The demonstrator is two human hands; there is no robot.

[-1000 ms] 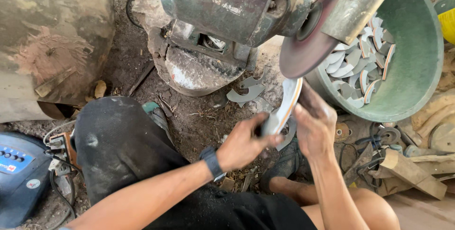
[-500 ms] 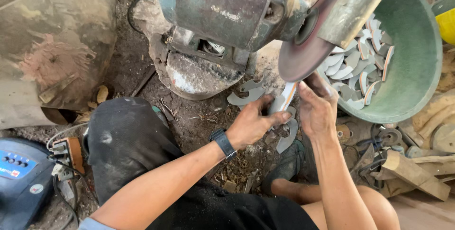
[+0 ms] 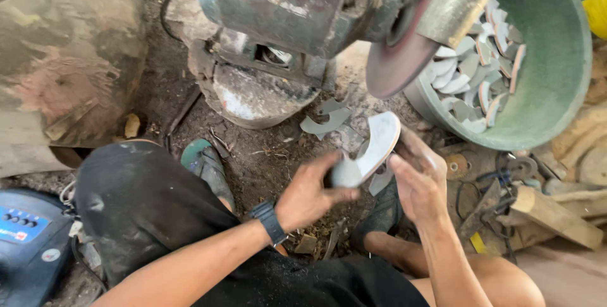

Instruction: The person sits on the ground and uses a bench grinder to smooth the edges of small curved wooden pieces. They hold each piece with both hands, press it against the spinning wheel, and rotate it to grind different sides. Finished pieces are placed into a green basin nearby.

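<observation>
Head view shows a pale, curved, crescent-shaped blade blank point(image 3: 374, 149) held between both hands, just below the dark round grinding wheel point(image 3: 398, 60) at 12 o'clock. The left hand point(image 3: 311, 196) is closed around its lower end; the right hand point(image 3: 417, 174) presses its fingers against the upper edge. If the blank slips, I think the fingers could meet the wheel, because they are near it. At 2 o'clock, the green round plastic basin point(image 3: 556, 73) holds similar pieces. More grey cut pieces point(image 3: 325, 120) lie on the dirt floor.
</observation>
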